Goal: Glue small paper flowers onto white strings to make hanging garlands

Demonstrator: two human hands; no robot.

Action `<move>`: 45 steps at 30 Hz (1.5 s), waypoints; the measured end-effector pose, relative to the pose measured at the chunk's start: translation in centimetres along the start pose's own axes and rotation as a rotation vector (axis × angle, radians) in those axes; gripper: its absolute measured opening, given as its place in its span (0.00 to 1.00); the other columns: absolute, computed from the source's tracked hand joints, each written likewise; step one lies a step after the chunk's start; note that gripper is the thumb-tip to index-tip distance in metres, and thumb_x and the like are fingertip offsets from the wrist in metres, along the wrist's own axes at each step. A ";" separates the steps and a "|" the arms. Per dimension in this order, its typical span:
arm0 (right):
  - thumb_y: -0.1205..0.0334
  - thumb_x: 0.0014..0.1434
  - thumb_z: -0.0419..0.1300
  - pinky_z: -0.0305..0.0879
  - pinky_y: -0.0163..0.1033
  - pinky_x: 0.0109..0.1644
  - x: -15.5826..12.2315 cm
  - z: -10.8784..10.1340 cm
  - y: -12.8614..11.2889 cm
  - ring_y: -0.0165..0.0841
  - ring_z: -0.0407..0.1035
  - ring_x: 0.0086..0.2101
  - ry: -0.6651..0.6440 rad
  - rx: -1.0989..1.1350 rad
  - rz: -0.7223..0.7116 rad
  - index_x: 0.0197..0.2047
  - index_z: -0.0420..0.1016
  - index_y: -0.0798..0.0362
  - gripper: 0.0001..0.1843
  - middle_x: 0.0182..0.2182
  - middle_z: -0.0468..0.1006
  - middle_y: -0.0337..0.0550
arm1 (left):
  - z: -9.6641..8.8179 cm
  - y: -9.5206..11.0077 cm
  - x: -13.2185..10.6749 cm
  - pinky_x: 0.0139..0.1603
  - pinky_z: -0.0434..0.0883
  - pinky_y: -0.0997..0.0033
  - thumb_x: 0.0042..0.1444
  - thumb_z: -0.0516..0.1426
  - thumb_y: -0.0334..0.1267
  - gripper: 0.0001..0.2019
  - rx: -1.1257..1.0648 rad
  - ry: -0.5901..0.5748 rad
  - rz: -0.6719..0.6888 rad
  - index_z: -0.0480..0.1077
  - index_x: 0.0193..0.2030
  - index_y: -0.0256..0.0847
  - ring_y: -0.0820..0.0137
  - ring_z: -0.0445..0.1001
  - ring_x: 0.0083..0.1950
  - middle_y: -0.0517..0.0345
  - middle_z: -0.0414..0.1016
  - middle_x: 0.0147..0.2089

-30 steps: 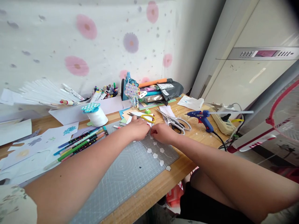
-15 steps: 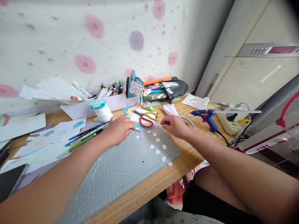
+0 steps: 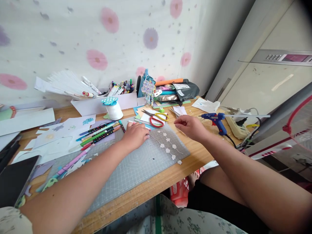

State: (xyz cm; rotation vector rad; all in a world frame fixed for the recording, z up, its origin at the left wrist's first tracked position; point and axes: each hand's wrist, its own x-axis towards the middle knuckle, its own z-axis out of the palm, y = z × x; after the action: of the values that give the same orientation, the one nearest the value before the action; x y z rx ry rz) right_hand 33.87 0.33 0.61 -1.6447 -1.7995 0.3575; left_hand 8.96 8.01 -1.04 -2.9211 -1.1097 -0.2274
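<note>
My left hand (image 3: 136,136) is over the grey cutting mat (image 3: 126,172), back upward and fingers curled together; what they hold, if anything, is hidden. Just beyond it lies a pink-ended marker (image 3: 147,128), partly covered by the hand. My right hand (image 3: 191,126) hovers past the mat's right edge, thumb and fingers pinched; I cannot make out anything between them. Two strands of white flower trim (image 3: 168,150) lie on the mat between the hands. Scissors with red and yellow handles (image 3: 157,121) lie behind them. Another pair of scissors (image 3: 175,112) is partly hidden behind my right hand.
A blue glue gun (image 3: 215,119) stands at the right, beside a power strip (image 3: 235,128). Several markers (image 3: 99,135) and paper cutouts (image 3: 65,130) cover the left. A white spool (image 3: 115,112) stands at the back. Bagged supplies (image 3: 188,91) lie against the wall.
My view has shifted left, bringing more markers into sight. My left hand has come slightly nearer to me, off the marker's end. My right hand remains pinched near the scissors.
</note>
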 end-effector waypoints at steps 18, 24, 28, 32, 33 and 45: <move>0.61 0.55 0.57 0.62 0.35 0.32 -0.6 -0.7 0.4 0.31 0.69 0.29 -0.031 -0.003 -0.051 0.32 0.75 0.53 0.07 0.28 0.77 0.41 | -0.6 0.4 -3.2 0.45 0.56 0.55 0.59 0.53 0.34 0.11 0.075 -0.022 0.035 0.78 0.35 0.46 0.59 0.70 0.43 0.54 0.76 0.36; 0.65 0.56 0.58 0.64 0.35 0.35 -1.7 -1.2 -0.3 0.30 0.69 0.30 -0.142 -0.075 -0.143 0.33 0.76 0.54 0.06 0.30 0.78 0.41 | -0.5 0.3 -5.6 0.44 0.53 0.55 0.58 0.55 0.32 0.09 0.076 -0.011 0.064 0.77 0.37 0.47 0.58 0.70 0.44 0.55 0.76 0.37; 0.67 0.57 0.57 0.64 0.36 0.37 -2.4 -1.3 -0.8 0.30 0.69 0.31 -0.197 -0.104 -0.235 0.33 0.77 0.54 0.07 0.31 0.78 0.42 | 0.1 -0.2 -6.2 0.42 0.53 0.58 0.58 0.56 0.34 0.07 0.016 0.013 0.063 0.77 0.35 0.47 0.60 0.71 0.44 0.57 0.76 0.36; 0.66 0.58 0.57 0.64 0.36 0.36 -2.2 -1.1 -0.9 0.30 0.69 0.30 -0.201 -0.117 -0.228 0.34 0.77 0.54 0.07 0.30 0.77 0.42 | 0.3 -0.4 -6.1 0.42 0.52 0.59 0.59 0.56 0.35 0.07 -0.039 0.001 0.043 0.76 0.34 0.46 0.61 0.71 0.44 0.59 0.76 0.36; 0.66 0.58 0.57 0.64 0.36 0.36 -2.0 -1.0 -0.9 0.30 0.69 0.30 -0.196 -0.119 -0.228 0.34 0.77 0.54 0.07 0.30 0.77 0.42 | 0.3 -0.3 -6.1 0.42 0.52 0.59 0.58 0.56 0.35 0.07 -0.041 -0.004 0.039 0.75 0.33 0.46 0.61 0.71 0.44 0.59 0.76 0.35; 0.67 0.58 0.58 0.66 0.37 0.39 0.7 0.3 -1.5 0.31 0.71 0.33 -0.126 -0.068 -0.246 0.34 0.78 0.54 0.07 0.32 0.78 0.43 | 0.6 -0.5 -6.3 0.42 0.52 0.60 0.57 0.57 0.32 0.08 -0.099 0.031 0.040 0.75 0.40 0.50 0.62 0.70 0.44 0.60 0.74 0.37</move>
State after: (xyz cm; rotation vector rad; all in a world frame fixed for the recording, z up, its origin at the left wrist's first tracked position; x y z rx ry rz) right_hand 32.52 0.84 1.54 -1.4505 -2.1028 0.2972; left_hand 4.06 4.33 -2.56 -3.0115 -1.0647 -0.3355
